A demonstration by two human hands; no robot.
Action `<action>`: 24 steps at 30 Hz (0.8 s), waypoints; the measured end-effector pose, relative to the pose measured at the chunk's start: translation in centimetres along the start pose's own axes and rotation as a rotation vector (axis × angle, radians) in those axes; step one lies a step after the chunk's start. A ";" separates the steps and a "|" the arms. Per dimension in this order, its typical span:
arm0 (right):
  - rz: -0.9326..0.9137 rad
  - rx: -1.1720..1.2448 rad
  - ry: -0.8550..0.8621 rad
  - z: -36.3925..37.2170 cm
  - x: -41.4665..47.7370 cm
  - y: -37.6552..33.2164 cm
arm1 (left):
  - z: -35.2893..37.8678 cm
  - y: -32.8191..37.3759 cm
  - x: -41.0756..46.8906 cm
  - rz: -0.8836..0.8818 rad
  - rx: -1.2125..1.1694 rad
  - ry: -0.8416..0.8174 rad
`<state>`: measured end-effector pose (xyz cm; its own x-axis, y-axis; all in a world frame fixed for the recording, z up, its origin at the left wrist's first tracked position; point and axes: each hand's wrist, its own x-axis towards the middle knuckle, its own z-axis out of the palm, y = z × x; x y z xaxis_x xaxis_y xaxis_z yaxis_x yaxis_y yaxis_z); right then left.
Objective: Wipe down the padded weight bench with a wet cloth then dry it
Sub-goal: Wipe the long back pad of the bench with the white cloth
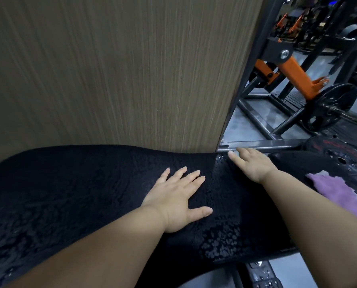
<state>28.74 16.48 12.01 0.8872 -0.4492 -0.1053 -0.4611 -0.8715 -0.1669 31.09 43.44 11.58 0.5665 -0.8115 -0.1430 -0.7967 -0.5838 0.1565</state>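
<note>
Progress check, near to far:

1. Bench frame (262,275), 6 o'clock: droplets sit on the metal below the pad edge.
2. Padded weight bench (90,194): the black pad runs across the lower half of the view from 9 o'clock to 3 o'clock. A film of water and beaded droplets (221,244) covers most of the visible surface. Judgement: the wet pass is largely complete and drying has not begun.
3. Left hand (177,200), centre: it lies palm-down on the wet pad with fingers straight and spread, thumb out toward 3 o'clock. It holds nothing.
4. Right hand (250,165), 2 o'clock of the left hand: fingers are extended and slightly parted, with the tips at the pad's far edge beside the metal bar (267,144). It holds nothing.
5. Purple cloth (335,192), 3 o'clock: it lies crumpled, apart from both hands, just below a weight plate (343,159). Whether it is wet or dry cannot be told.
6. Wood-grain panel (111,69), 11 o'clock, stands directly behind the pad.
7. Orange machine (294,73), 1 o'clock, stands well apart.

Remaining work: pick up a cloth and dry the whole pad, including the far edge
</note>
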 end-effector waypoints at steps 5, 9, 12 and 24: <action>0.010 0.186 0.008 0.1 -2.1 3.2 | 0.3 -0.1 0.0 0.007 -0.006 0.008; 0.081 0.159 0.008 0.1 -1.2 3.0 | 0.4 -0.2 0.2 0.012 -0.015 0.017; 0.152 0.094 -0.031 -0.2 0.4 1.3 | 0.4 -0.2 0.3 0.019 -0.010 0.025; -0.132 0.008 -0.099 0.5 1.8 -7.9 | 0.2 -0.3 0.3 0.014 -0.007 -0.007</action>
<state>33.92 22.65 12.65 0.9341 -0.3094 -0.1780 -0.3415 -0.9198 -0.1933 31.46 43.36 11.30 0.5540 -0.8194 -0.1474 -0.8029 -0.5727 0.1656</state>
